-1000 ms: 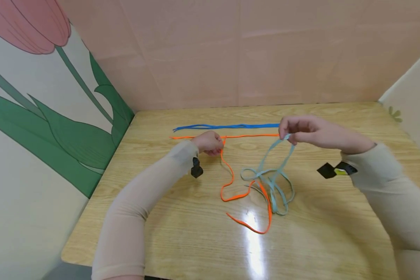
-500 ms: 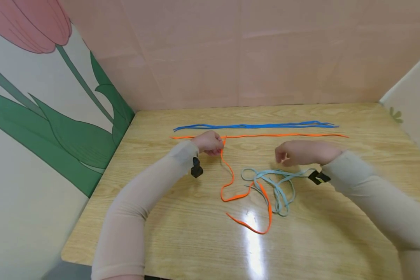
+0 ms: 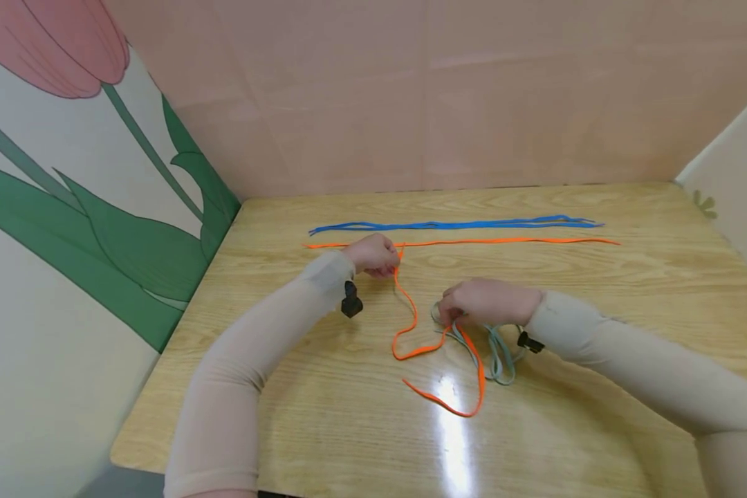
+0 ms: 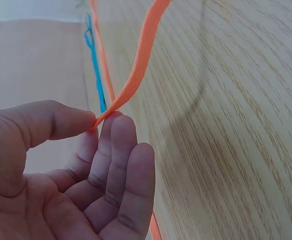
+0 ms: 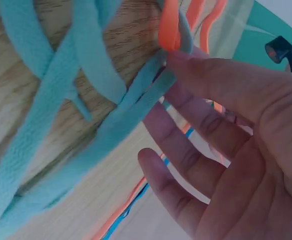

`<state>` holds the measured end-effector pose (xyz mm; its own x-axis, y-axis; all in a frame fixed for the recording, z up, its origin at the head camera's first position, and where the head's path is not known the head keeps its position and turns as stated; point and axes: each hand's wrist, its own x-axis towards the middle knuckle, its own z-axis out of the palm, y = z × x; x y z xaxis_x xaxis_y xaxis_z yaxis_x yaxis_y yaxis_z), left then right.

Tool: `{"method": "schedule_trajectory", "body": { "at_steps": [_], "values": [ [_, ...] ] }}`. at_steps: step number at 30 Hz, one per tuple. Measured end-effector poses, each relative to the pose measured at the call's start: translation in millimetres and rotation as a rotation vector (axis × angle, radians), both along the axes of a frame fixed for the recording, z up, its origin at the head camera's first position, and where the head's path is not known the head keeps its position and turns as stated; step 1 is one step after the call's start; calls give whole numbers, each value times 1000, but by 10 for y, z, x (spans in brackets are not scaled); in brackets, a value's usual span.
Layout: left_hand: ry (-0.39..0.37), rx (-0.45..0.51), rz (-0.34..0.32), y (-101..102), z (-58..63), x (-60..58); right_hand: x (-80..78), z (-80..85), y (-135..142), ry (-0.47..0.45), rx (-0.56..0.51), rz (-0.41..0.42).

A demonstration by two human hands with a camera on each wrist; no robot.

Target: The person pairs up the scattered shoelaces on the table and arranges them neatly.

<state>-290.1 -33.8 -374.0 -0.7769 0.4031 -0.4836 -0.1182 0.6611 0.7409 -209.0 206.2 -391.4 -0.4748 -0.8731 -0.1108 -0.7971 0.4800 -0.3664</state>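
Note:
My left hand (image 3: 378, 256) pinches one end of an orange shoelace (image 4: 140, 55) between thumb and forefinger, above the table. From there the lace (image 3: 415, 311) winds down to the tabletop, crosses a light blue shoelace tangle (image 3: 501, 356) and curves back to a loose end. Over that tangle is my right hand (image 3: 488, 301), palm down. In the right wrist view its thumb and forefinger close on the light blue lace (image 5: 135, 110), right where the orange lace passes. The other fingers stay spread. Much of the tangle is hidden under the hand in the head view.
A straight orange shoelace (image 3: 510, 241) lies across the back of the wooden table (image 3: 324, 415). Behind it runs a bundle of blue shoelaces (image 3: 460, 225). A pink wall panel (image 3: 423, 104) rises at the rear edge, with a tulip-printed panel (image 3: 124, 207) on the left.
My right hand let go of a raised light blue loop, laying it down to the right, then moved left and down onto the tangle. My left hand has stayed put with the orange shoelace.

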Motion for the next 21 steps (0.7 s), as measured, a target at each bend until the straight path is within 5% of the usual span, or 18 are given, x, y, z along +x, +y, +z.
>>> {"method": "schedule_trajectory", "body": {
  "at_steps": [7,13,21],
  "values": [
    [11,5,8,-14,-3,-13,-28,235,113,-88,-15,-89],
    [9,5,-4,-10,-2,-5,-91,428,315,-22,-29,-143],
    [26,-13,-12,9,-6,14,-207,176,490,-139,107,-227]
  ]
}}
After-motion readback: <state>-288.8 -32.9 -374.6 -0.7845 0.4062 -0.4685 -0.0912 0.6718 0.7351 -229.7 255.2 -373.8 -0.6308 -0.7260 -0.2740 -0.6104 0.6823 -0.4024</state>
